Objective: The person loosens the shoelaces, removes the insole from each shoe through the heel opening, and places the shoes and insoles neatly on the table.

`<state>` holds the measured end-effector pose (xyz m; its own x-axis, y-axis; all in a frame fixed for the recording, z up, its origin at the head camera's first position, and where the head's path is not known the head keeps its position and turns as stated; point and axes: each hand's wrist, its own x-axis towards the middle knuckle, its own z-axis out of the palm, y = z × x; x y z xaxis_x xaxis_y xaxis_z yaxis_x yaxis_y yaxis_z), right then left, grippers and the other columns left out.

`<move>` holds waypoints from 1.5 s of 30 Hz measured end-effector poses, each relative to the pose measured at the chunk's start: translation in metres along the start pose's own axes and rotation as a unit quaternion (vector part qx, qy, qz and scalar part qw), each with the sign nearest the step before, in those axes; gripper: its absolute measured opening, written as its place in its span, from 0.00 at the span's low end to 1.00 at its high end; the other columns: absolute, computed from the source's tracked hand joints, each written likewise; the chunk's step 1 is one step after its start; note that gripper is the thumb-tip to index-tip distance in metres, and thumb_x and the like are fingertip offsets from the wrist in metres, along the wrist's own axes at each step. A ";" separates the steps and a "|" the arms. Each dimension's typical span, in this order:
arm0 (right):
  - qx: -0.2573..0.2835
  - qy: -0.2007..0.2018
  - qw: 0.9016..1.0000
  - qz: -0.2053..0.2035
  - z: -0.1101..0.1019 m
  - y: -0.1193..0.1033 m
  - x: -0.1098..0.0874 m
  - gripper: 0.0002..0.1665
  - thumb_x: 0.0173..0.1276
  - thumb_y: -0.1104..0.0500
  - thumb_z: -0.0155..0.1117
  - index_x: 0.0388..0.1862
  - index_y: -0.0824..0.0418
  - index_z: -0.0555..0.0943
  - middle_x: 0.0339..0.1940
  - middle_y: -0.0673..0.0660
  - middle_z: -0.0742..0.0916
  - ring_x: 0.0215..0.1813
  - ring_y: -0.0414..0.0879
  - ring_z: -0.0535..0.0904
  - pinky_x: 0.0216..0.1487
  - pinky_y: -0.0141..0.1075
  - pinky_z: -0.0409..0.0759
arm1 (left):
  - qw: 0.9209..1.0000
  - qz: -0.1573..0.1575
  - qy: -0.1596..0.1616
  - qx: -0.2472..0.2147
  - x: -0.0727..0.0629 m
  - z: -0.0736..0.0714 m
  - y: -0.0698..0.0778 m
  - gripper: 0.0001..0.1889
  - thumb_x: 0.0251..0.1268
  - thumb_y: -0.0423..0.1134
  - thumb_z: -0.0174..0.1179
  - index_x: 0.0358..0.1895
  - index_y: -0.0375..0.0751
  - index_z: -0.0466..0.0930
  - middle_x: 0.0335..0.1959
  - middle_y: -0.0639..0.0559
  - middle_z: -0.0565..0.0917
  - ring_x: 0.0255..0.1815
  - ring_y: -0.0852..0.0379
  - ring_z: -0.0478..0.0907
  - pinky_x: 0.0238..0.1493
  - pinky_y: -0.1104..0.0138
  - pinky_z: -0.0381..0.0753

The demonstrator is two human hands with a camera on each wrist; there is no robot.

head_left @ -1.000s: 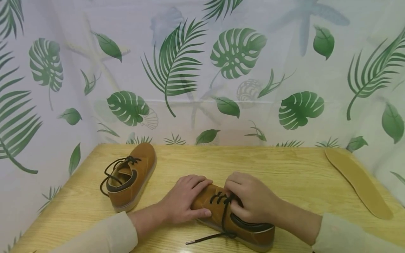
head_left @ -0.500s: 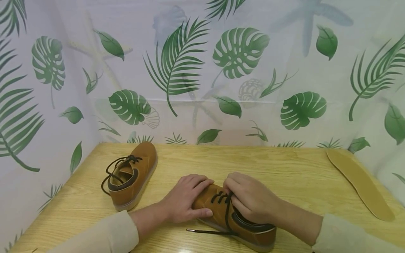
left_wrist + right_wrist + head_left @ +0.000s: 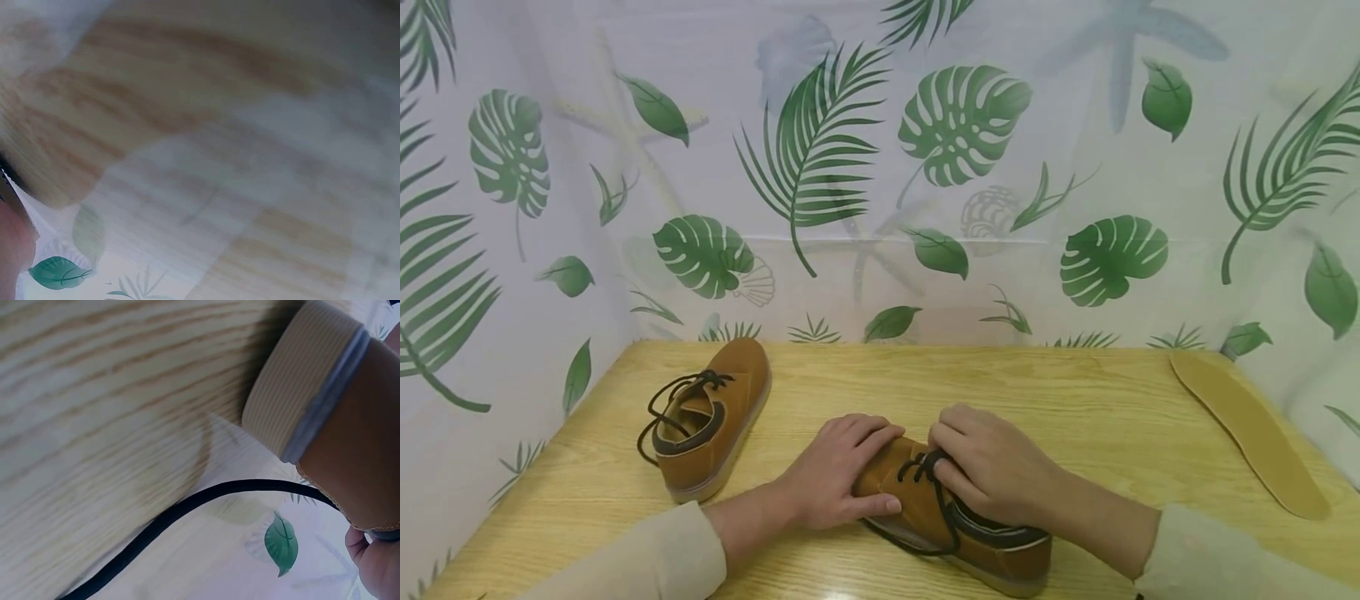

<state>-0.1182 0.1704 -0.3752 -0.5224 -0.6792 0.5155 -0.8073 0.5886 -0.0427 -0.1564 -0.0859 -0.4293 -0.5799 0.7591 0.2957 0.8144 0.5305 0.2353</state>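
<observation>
A brown lace-up shoe [image 3: 891, 492] lies in the middle front of the head view, toe to the left. My left hand [image 3: 827, 479] holds its toe, with the thumb on the near side and the fingers over the top. At the tongue, my right hand [image 3: 996, 467] pinches the black shoelace [image 3: 946, 512]; its fingertips are partly hidden. One length of lace hangs in a loop down the shoe's near side. From the right wrist, the heel's ribbed sole [image 3: 300, 381] and a curving strand of lace [image 3: 244, 486] show. The left wrist view shows mostly blurred tabletop.
A second brown shoe [image 3: 745, 408] with loose black laces stands at the left of the wooden table [image 3: 820, 383]. Toward the right edge lies a tan insole [image 3: 1247, 433]. Leaf-printed cloth [image 3: 865, 167] encloses the back and sides.
The lace end that lay out on the table left of the shoe has been drawn in, and its metal tip is out of sight. My right hand has shifted slightly; my left stays put.
</observation>
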 end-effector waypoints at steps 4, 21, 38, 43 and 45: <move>0.004 0.001 1.000 -0.001 -0.001 0.000 0.001 0.04 0.64 0.60 0.60 0.31 0.52 0.75 0.30 0.43 0.72 0.31 0.35 0.64 0.33 0.29 0.69 | 1.000 -0.002 -0.003 -0.003 0.000 0.001 -0.001 0.45 0.66 0.78 0.37 0.75 0.50 0.64 0.69 0.53 0.71 0.70 0.54 0.66 0.70 0.50 0.65; 0.061 0.033 0.998 0.015 -0.005 -0.001 -0.001 0.10 0.70 0.62 0.58 0.29 0.50 0.72 0.30 0.42 0.72 0.32 0.34 0.64 0.34 0.26 0.68 | 1.000 -0.001 -0.005 -0.007 0.001 0.001 -0.001 0.44 0.66 0.77 0.38 0.75 0.50 0.64 0.69 0.54 0.71 0.71 0.54 0.65 0.70 0.50 0.65; 0.093 0.050 0.993 0.050 -0.008 0.000 -0.003 0.11 0.73 0.63 0.55 0.30 0.51 0.74 0.30 0.42 0.73 0.33 0.33 0.66 0.34 0.26 0.70 | 1.000 0.000 -0.001 -0.002 0.001 0.000 0.001 0.45 0.66 0.77 0.39 0.75 0.49 0.64 0.68 0.52 0.71 0.70 0.53 0.66 0.71 0.49 0.65; 0.125 0.076 0.988 0.046 -0.006 0.001 -0.005 0.12 0.73 0.66 0.53 0.30 0.52 0.73 0.29 0.42 0.72 0.33 0.33 0.65 0.33 0.25 0.69 | 1.000 0.001 -0.003 -0.002 0.001 -0.001 0.001 0.44 0.66 0.77 0.40 0.74 0.49 0.64 0.68 0.53 0.71 0.70 0.54 0.66 0.70 0.50 0.65; 0.137 0.084 0.986 0.045 -0.006 0.001 -0.005 0.13 0.73 0.67 0.52 0.30 0.52 0.73 0.29 0.42 0.72 0.33 0.33 0.65 0.33 0.25 0.70 | 1.000 0.001 -0.003 -0.002 0.000 0.000 0.001 0.43 0.66 0.76 0.41 0.74 0.49 0.64 0.68 0.53 0.71 0.70 0.54 0.66 0.70 0.50 0.66</move>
<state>-0.1143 0.1768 -0.3729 -0.5613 -0.5339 0.6323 -0.8154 0.4876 -0.3121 -0.1555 -0.0852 -0.4288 -0.5777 0.7626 0.2911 0.8158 0.5271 0.2381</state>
